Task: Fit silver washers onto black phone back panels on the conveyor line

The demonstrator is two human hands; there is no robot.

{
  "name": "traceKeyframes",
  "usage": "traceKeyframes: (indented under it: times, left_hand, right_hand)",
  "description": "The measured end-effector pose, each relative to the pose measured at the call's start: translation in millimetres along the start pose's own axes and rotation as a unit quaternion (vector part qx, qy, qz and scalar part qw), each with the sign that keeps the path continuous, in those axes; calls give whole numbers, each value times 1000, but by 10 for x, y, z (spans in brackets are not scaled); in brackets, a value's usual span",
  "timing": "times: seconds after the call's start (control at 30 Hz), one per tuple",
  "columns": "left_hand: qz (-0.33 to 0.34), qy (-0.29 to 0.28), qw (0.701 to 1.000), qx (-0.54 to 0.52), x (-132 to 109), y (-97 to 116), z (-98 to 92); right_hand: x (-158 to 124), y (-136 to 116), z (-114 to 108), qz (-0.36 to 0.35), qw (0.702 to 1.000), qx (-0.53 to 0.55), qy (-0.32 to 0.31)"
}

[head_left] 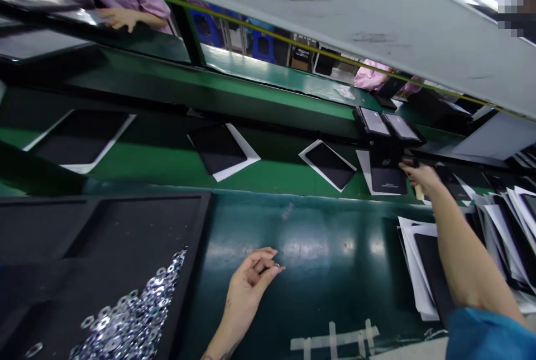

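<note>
My left hand (253,279) hovers over the near green bench, thumb and fingers pinched on a small shiny metal piece (277,265); its exact shape is too small to make out. To its left, a pile of silvery metal rings (134,315) lies in a black tray (195,248). My right hand (422,177) reaches forward to the green conveyor strip, its fingers apart at the right edge of a black flat panel (388,173) with white sheeting under it. No firm grip on that panel is visible.
Several black panels on white sheets (221,150) lie along the green strip (276,176). Stacked panels and sheets (425,270) stand at right. Strips of tape (335,340) mark the near bench. A pale overhead board (293,8) crosses above. Co-workers in pink sleeves (146,3) sit opposite.
</note>
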State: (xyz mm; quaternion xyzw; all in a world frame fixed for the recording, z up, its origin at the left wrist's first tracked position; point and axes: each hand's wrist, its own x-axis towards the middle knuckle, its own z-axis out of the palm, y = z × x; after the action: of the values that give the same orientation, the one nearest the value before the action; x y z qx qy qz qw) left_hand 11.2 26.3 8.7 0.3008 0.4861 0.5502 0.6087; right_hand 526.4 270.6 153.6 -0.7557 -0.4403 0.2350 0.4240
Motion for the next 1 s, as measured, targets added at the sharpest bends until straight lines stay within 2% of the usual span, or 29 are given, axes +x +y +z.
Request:
traceKeyframes:
  times: [0.07,0.17,0.27,0.33,0.5,0.67,0.77,0.83,0.93,1.0]
  left_hand:
    - [4,4,1000,-3,5,-36,7]
    - [-12,-29,999,30,16,-54,4]
    - [-7,-65,997,47,35,-36,-19]
    - [12,-75,996,46,52,-29,-38]
    - [28,-95,995,25,81,-37,-44]
    - [-5,-108,994,18,97,-16,-66]
    - [-26,-113,993,16,107,6,-101]
    - [-36,-120,992,18,113,24,-110]
    - [-38,-128,991,1,123,41,-97]
    - [-40,-124,991,-28,130,37,-85]
  right_hand:
    - [24,125,259,-12,996,-84,-7]
    - [-33,235,798,-57,985,-152,-60]
    - [-88,228,1317,-95,970,-194,-108]
    - [-123,183,1562,-106,962,-219,-121]
    - [-352,70,1890,-130,940,-270,-161]
    - [-728,-68,2177,-160,935,-254,-191]
    - [-870,-259,2253,-175,947,-204,-178]
    - [-938,-424,2187,-176,957,-150,-175]
    - [-1108,-698,1879,-158,972,-5,-175]
    - [-1331,-877,1570,-188,966,34,-171]
